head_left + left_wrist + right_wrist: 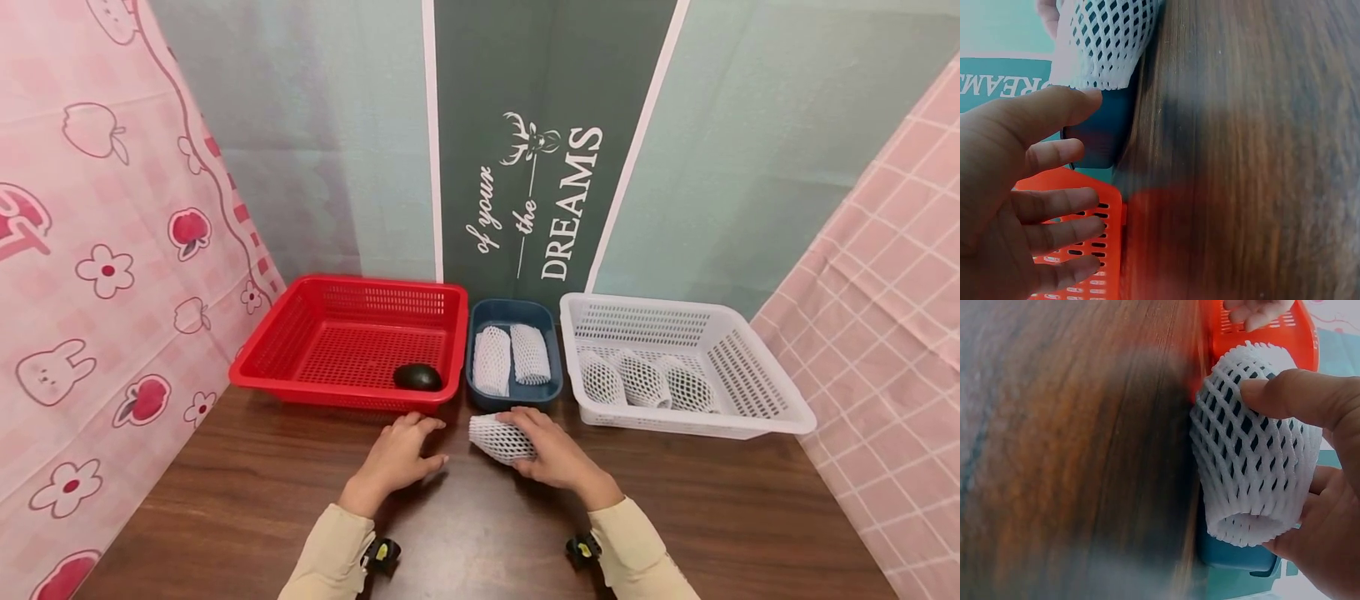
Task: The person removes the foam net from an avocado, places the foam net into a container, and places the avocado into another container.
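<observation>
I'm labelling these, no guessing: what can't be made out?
Head view: the right hand hides one end of the foam net.
Right wrist view: the foam net obscures what is inside.
Right wrist view: the top edge cuts off the left hand.
Left wrist view: the bottom edge cuts off the red basket.

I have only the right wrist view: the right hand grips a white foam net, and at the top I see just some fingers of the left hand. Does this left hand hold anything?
Observer: No, the left hand holds nothing; the left wrist view shows its palm bare.

Operator: Good. And what lies inside the red basket? I see only a piece of its wall.

Observer: In the head view, a single dark oval item lies there, near the front right corner.
</observation>
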### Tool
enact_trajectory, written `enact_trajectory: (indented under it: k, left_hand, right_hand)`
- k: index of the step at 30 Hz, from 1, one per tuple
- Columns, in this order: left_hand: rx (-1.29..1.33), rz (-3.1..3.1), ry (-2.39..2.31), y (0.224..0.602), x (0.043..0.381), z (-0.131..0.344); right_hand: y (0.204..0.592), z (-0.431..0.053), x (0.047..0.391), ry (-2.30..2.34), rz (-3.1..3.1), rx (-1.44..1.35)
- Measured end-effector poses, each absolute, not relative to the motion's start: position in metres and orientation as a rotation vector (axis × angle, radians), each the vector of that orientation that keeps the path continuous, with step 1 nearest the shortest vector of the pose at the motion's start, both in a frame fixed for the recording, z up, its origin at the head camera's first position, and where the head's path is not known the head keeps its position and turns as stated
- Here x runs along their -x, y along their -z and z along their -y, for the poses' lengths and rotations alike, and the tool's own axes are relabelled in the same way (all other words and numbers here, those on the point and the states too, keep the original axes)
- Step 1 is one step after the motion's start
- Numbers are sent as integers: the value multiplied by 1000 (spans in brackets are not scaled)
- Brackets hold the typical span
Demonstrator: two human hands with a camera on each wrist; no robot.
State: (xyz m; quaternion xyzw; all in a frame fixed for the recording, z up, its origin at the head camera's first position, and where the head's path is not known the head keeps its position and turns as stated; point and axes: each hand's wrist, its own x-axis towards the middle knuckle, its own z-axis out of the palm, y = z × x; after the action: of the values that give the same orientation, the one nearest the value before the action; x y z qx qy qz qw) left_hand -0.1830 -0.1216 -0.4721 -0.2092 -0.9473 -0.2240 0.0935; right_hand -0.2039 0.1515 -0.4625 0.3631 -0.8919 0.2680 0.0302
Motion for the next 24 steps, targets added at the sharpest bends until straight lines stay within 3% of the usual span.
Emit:
enact_trajectory:
  k: [18,24]
  left_hand:
    - [618,2766,737,461,175,120]
    - [630,2716,820,464,180,115]
  right_hand:
    - [450,-163,197,-810,2704,-1025]
    - [454,-170,192,-869,2696,-873]
